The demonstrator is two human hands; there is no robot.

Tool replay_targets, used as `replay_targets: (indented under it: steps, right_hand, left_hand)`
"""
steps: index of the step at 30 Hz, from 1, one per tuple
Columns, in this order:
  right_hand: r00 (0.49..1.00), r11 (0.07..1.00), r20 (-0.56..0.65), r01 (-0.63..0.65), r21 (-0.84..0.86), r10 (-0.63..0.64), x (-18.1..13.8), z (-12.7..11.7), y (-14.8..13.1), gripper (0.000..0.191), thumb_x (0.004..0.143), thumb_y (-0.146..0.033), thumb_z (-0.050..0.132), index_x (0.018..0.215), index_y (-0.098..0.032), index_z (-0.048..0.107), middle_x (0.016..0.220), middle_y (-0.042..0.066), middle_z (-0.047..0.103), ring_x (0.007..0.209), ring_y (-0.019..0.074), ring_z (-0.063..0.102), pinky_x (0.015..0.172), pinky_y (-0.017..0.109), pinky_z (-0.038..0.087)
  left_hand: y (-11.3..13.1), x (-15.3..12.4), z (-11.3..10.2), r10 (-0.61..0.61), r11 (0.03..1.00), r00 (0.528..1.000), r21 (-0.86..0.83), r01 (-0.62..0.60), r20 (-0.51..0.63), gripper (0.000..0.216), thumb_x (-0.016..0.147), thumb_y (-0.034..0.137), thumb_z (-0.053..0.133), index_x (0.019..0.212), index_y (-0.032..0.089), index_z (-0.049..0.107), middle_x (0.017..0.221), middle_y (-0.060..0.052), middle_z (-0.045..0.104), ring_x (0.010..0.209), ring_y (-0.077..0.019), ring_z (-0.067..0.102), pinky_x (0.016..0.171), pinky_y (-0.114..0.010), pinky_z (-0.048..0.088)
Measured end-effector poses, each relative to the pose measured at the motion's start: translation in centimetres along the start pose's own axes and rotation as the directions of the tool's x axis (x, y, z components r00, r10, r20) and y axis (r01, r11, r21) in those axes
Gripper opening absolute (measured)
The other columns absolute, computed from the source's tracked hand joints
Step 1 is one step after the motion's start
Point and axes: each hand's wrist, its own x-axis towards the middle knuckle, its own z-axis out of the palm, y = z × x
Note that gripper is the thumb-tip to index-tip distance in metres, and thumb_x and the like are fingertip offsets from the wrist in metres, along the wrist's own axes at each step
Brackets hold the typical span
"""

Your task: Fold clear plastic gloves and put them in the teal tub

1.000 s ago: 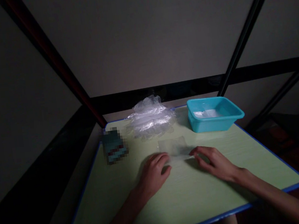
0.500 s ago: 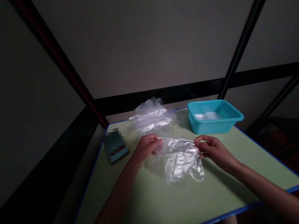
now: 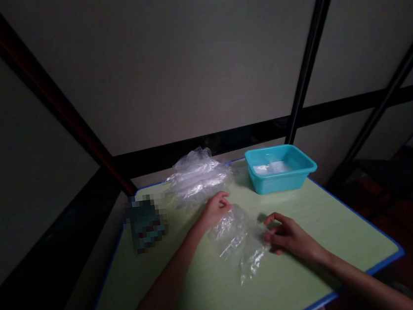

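Observation:
A clear crumpled plastic glove or bag [image 3: 238, 241] lies on the pale green table [image 3: 191, 286] between my hands. My left hand [image 3: 216, 207] pinches its far upper corner, fingers closed on the film. My right hand [image 3: 286, 235] pinches its right edge near the middle of the table. The sheet sags flat from both grips toward me.
A heap of more clear plastic [image 3: 198, 178] sits at the table's back. A teal tub [image 3: 278, 166] with something white inside stands at the back right. A blurred dark object [image 3: 145, 221] lies at the left edge. Dark metal bars frame the table.
The plastic was picked off the table, spread out between both hands, and is now lowered onto the table nearer me. My right hand dropped lower; the view shifted right.

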Motion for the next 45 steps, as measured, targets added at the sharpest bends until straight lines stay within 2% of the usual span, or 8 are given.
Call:
replay_targets:
  steps: [4,7,14,19,25,30,34,45]
  right_hand:
    - [0.975,0.988,0.205,0.107,-0.112,-0.082,-0.8,-1.2,-0.4,0.04,0.07,-0.024,0.057,0.106,-0.019,0.038,0.062,-0.006,0.053,0.054,0.0096,0.051,0.05,0.022,0.042]
    - [0.924,0.893,0.33,0.306,-0.33,-0.195,-1.1,-1.8,-1.2,0.039,0.073,-0.015,0.052,0.11,-0.018,0.041,0.075,0.0,0.058,0.066,0.0125,0.055,0.061,0.025,0.044]
    - [0.714,0.161,0.623,0.688,-0.707,-0.32,0.4,-3.1,-1.7,0.028,0.084,-0.021,0.04,0.108,-0.016,0.054,0.086,0.009,0.056,0.08,0.0197,0.053,0.069,0.032,0.045]
    - [0.569,-0.049,0.748,0.784,-0.619,-0.343,2.6,-3.6,-1.3,0.033,0.088,-0.026,0.037,0.116,-0.015,0.052,0.115,0.015,0.051,0.109,0.0241,0.044,0.089,0.038,0.04]
    - [0.545,0.113,0.797,0.837,-0.535,-0.26,3.3,-3.5,-2.3,0.034,0.091,-0.024,0.031,0.116,-0.018,0.053,0.117,0.01,0.056,0.115,0.0193,0.043,0.097,0.036,0.033]
    - [0.665,0.426,0.714,0.723,-0.544,-0.216,3.4,-3.1,-3.2,0.032,0.089,-0.03,0.036,0.109,-0.02,0.058,0.111,0.008,0.059,0.103,0.0208,0.051,0.09,0.035,0.037]
    - [0.803,0.639,0.55,0.55,-0.537,-0.229,4.6,-2.4,-3.6,0.028,0.082,-0.039,0.048,0.078,-0.016,0.064,0.076,0.005,0.063,0.072,0.0187,0.057,0.068,0.029,0.043]
    - [0.937,0.743,0.253,0.344,-0.574,-0.239,7.7,0.0,-2.2,0.018,0.073,-0.023,0.048,0.088,-0.017,0.042,0.05,-0.007,0.048,0.044,0.0099,0.043,0.042,0.019,0.029]
  left_hand:
    - [0.7,-2.9,-0.3,0.128,0.988,0.985,0.098,-0.117,-0.114,0.026,0.07,0.011,0.055,0.096,0.017,0.054,0.104,-0.007,0.056,0.098,-0.0198,0.051,0.085,-0.032,0.04]
    - [1.2,-6.7,-0.8,0.182,0.974,0.981,0.148,-0.172,-0.06,0.021,0.075,0.01,0.05,0.092,0.019,0.057,0.098,-0.004,0.061,0.094,-0.018,0.054,0.087,-0.031,0.039]
    - [0.2,-11.8,-0.7,0.267,0.84,0.951,0.446,-0.309,0.157,0.03,0.08,0.009,0.043,0.104,0.022,0.055,0.102,-0.003,0.06,0.096,-0.0176,0.052,0.085,-0.031,0.041]
    - [0.1,-12.2,-0.5,0.292,0.81,0.941,0.479,-0.338,0.17,0.03,0.079,0.009,0.043,0.104,0.021,0.055,0.1,-0.004,0.06,0.095,-0.0175,0.053,0.085,-0.031,0.041]
    - [0.1,-12.6,-0.7,0.265,0.873,0.959,0.398,-0.282,0.098,0.024,0.079,0.01,0.044,0.094,0.022,0.059,0.093,-0.003,0.063,0.09,-0.0174,0.056,0.08,-0.029,0.043]
    - [-0.4,-12.7,-0.4,0.154,0.963,0.988,0.226,-0.147,-0.013,0.017,0.076,0.014,0.046,0.078,0.021,0.061,0.089,-0.003,0.065,0.081,-0.017,0.06,0.075,-0.027,0.044]
    - [-0.8,-12.2,0.0,0.015,0.998,0.998,0.055,-0.011,-0.068,0.022,0.076,0.015,0.045,0.094,0.018,0.056,0.08,-0.004,0.066,0.068,-0.0154,0.06,0.063,-0.024,0.044]
    - [-1.5,-11.0,0.6,-0.17,0.978,0.963,-0.158,0.139,-0.208,0.036,0.075,0.02,0.043,0.11,0.013,0.038,0.062,0.002,0.06,0.058,-0.0149,0.056,0.054,-0.023,0.037]
